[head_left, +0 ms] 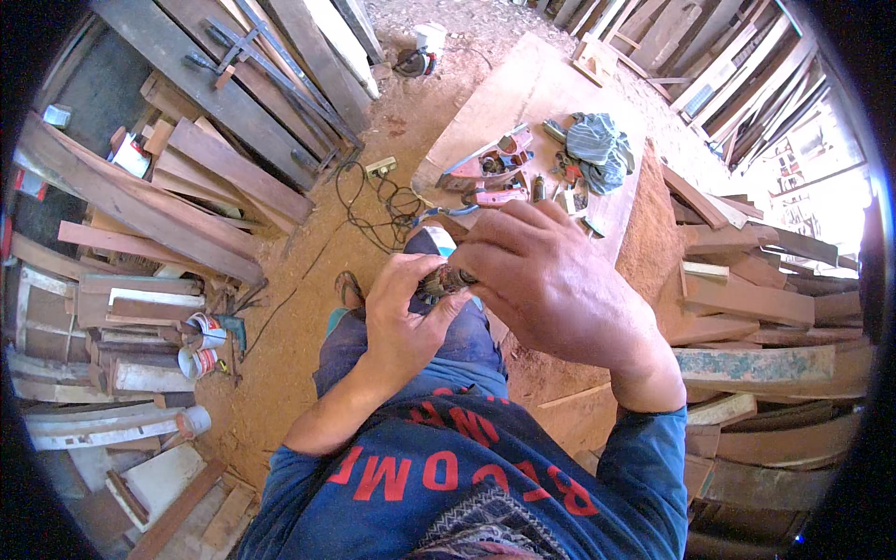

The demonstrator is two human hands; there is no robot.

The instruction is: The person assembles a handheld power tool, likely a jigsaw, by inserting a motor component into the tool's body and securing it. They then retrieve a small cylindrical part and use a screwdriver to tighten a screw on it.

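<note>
Held in front of my lap is a dark, round, ridged tool part (434,284), mostly covered by fingers; I cannot make out its exact kind. My left hand (403,313) is closed around its near side, with thumb and fingers on it. From the other side my right hand (551,271) curls over, its fingertips pinching the part's right end. Just beyond the fingers shows a blue and white piece (434,241); whether it joins the held part is hidden.
Ahead lies a wooden sheet (523,79) carrying red-bodied tools (504,159) and a crumpled striped cloth (599,152). A black cable (359,201) coils beside a socket block (381,167) on the dusty floor. Stacked timber (747,303) stands right; planks (140,201) and buckets (198,362) stand left.
</note>
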